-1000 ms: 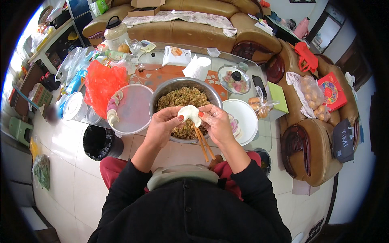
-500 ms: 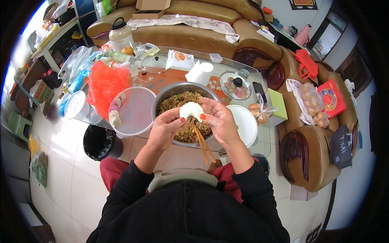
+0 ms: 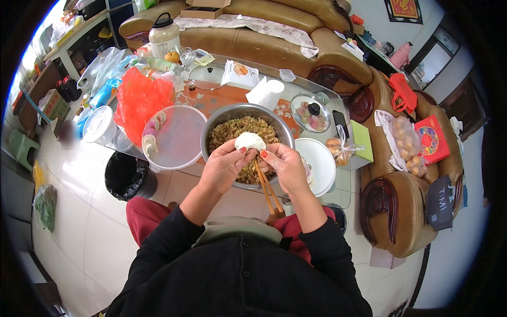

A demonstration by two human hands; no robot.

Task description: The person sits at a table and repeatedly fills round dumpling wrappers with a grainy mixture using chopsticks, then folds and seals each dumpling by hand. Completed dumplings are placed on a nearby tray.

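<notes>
My left hand (image 3: 223, 165) and my right hand (image 3: 288, 168) pinch a white dough dumpling (image 3: 249, 141) between their thumbs and fingers, one at each side. Both are closed on its lower edge, above a steel bowl (image 3: 290, 135) of chopped brownish-green filling (image 3: 240, 128). Wooden chopsticks (image 3: 269, 191) stand in the filling, their handles leaning toward me. Left of the bowl lies a round translucent tray (image 3: 182, 138), with white, pink and green dumplings (image 3: 150, 141) along its left side. Partly behind my right hand, a white round plate (image 3: 323, 165) sits on the glass table.
A glass lid (image 3: 310, 113), a paper roll (image 3: 268, 94) and a bag of round buns (image 3: 338, 148) lie around the bowl. Farther left are a red plastic bag (image 3: 142, 98) and a white tub (image 3: 100, 126). A black-lined bin (image 3: 129, 177) stands on the floor.
The dumpling has turned in my fingers, from a drooping crescent to a rounder outline. My right fingers have curled in under it. The whole view has shifted slightly.
</notes>
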